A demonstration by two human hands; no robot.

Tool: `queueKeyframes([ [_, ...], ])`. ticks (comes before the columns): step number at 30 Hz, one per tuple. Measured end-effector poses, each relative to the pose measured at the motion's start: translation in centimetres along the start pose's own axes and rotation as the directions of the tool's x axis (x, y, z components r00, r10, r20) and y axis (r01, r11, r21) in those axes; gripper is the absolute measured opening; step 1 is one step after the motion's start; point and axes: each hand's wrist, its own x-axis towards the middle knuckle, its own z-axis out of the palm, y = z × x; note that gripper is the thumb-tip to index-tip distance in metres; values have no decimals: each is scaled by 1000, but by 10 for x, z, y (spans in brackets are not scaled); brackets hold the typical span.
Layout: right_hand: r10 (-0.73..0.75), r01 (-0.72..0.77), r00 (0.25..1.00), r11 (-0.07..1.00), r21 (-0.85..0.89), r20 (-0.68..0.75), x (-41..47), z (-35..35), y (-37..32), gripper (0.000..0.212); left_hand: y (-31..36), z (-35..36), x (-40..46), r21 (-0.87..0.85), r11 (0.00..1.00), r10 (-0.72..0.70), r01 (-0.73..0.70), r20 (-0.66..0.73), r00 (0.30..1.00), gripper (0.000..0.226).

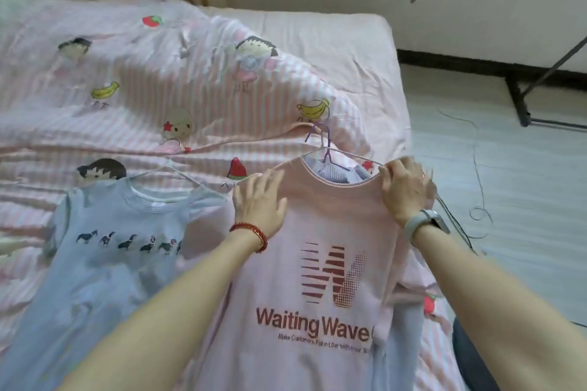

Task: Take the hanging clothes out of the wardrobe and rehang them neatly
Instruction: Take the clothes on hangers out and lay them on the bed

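I take the pink T-shirt as my landmark; it lies flat on the bed, front side up, with a dark red printed logo and the words "Waiting Wave". My left hand rests on its left shoulder with the fingers straight and a little spread, pressing the cloth flat. My right hand is on its right shoulder, and the fingers curl over the edge and pinch the fabric, I think together with the wire under it. I judge that I hold both shoulders so that the shirt sits evenly on its hanger.

The cloth looks soft, thin cotton with light wrinkles. Left of it lies a pale blue T-shirt with a row of small dark animals, on a thin white wire hanger. Just behind the pink collar, a purple hanger hook rises, and bluish cloth shows inside the neck. Behind all this spreads the pink striped quilt, crumpled, with cartoon prints.
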Motion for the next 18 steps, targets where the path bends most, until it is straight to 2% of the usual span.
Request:
queueKeyframes([
  [2,23,-24,999,999,38,35,2,29,3,25,-18,43,-6,117,993,-15,-1,141,990,61],
  [4,5,-4,997,1000,-17,74,-3,54,2,38,-29,76,-10,169,986,-45,3,246,968,62],
  [7,-70,93,984,986,-138,162,-18,79,-3,52,-35,100,-8,167,986,-65,18,279,958,60],
  [10,-35,80,968,981,-177,247,-23,81,-9,53,-38,96,-5,156,988,-47,0,298,953,60],
  [13,-25,70,966,983,-167,257,-27,64,-30,54,-42,72,-11,169,985,5,-43,217,976,57],
  [15,-155,190,957,974,-127,245,-43,51,-57,54,-49,48,-26,160,986,21,-37,98,995,54],
  [18,-348,367,899,930,-26,265,-91,36,-107,53,-75,3,-65,136,990,-37,44,-52,998,49],
])
